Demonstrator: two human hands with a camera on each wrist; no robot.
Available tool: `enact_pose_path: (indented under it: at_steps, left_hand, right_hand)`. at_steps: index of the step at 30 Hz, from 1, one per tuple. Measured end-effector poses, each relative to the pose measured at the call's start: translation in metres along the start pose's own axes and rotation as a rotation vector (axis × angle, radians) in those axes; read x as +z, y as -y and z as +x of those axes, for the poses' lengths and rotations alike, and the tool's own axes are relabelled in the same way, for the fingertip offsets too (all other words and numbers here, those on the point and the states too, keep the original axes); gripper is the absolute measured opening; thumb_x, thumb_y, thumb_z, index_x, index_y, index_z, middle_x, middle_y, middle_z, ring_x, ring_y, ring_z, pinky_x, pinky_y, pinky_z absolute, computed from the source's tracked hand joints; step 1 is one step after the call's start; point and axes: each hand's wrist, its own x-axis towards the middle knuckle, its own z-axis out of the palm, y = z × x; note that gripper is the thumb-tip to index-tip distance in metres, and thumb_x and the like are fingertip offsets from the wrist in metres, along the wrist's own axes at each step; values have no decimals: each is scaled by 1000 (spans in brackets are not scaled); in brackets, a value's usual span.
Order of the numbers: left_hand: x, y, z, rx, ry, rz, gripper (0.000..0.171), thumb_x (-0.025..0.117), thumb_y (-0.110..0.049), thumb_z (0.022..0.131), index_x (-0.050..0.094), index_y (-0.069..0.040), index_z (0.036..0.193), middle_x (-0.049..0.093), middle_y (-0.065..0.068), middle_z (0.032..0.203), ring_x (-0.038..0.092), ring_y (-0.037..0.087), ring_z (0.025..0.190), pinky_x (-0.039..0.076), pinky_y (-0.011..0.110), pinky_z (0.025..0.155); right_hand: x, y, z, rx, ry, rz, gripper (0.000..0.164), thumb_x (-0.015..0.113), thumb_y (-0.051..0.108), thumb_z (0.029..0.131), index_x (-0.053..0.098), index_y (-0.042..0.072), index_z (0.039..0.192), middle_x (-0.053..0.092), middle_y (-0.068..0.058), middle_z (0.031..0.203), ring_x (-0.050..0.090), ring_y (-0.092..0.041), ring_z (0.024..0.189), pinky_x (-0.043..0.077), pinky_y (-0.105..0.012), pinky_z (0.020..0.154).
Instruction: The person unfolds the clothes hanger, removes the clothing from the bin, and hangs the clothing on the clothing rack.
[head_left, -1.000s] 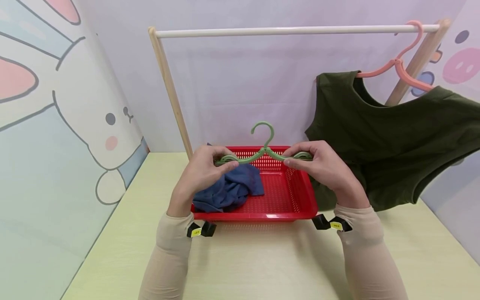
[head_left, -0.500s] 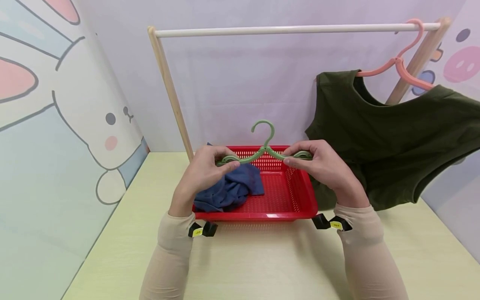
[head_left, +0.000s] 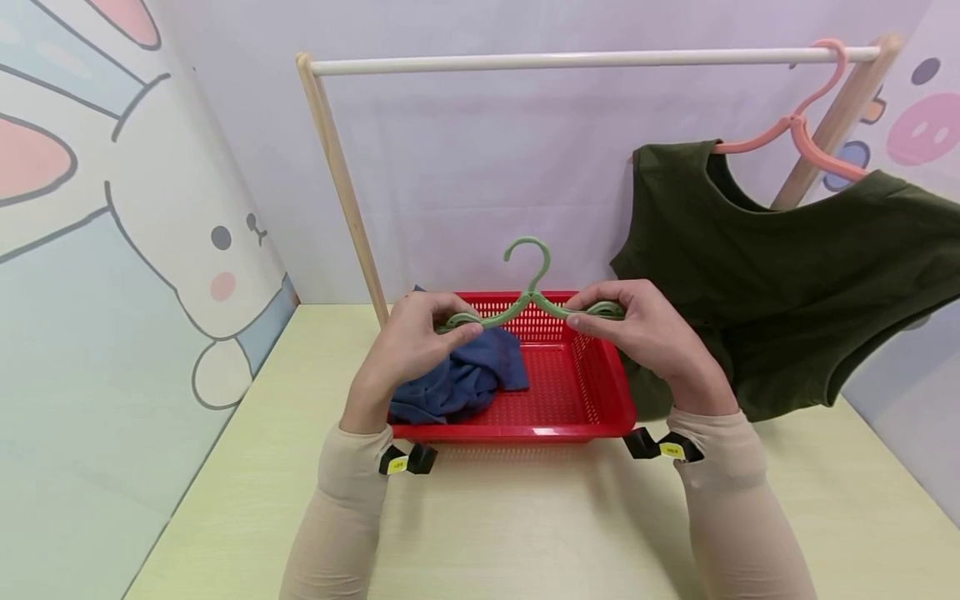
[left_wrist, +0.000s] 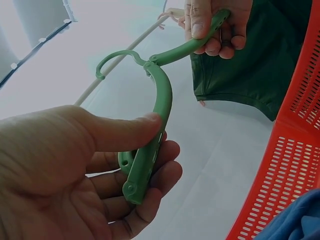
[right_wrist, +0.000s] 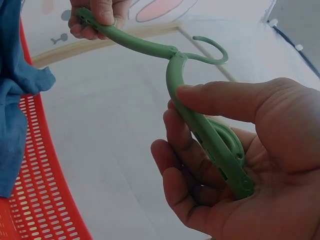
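Observation:
A green folding clothes hanger is held up over the red basket, its hook pointing upward. My left hand grips one arm of it, thumb on the near side and fingers curled behind. On the other arm, my right hand has the same kind of grip. Both wrist views show each thumb pressed on a hanger arm with the fingers wrapped beneath. Crumpled blue cloth lies in the left part of the basket, below my left hand.
Behind stands a clothes rack with a white rail and wooden posts. A dark green sleeveless top hangs at its right end on a pink hanger. The pale yellow table reaches toward me.
My left hand has shifted very slightly to the right, and the hanger's hook has risen a little. My right hand stays almost still. Both keep their grip.

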Motion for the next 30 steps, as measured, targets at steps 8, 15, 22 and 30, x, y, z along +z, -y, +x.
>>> enact_pose_path:
  at_steps: [8,15,22,30]
  left_hand:
    - [2,0,0,-4,-11,3,9,87,-15,99,86,-12,107,76,0,91,65,22,79,55,38,75]
    - [6,-1,1,5,-20,-6,7,85,-14,100,86,-12,107,76,0,89,65,22,77,54,37,73]
    - [6,-1,1,29,-21,-3,8,85,-15,101,86,-12,108,74,0,89,61,22,76,51,35,70]
    - [3,2,0,52,-11,-45,11,85,-16,101,85,-12,111,72,2,90,61,22,77,50,32,68]
  right_hand:
    - [0,1,0,1,-2,-2,24,85,24,100,80,11,120,73,-16,104,67,-35,93,66,-36,79]
    - [0,0,-1,7,-11,-5,25,85,26,100,80,13,121,68,-15,91,62,-33,82,63,-39,75]
    - [2,1,-2,27,-23,4,28,85,27,101,78,13,123,69,-14,90,60,-26,76,63,-39,74]
    - [-2,2,-3,4,-14,34,25,84,25,102,78,12,122,60,-12,77,51,-20,66,56,-34,67]
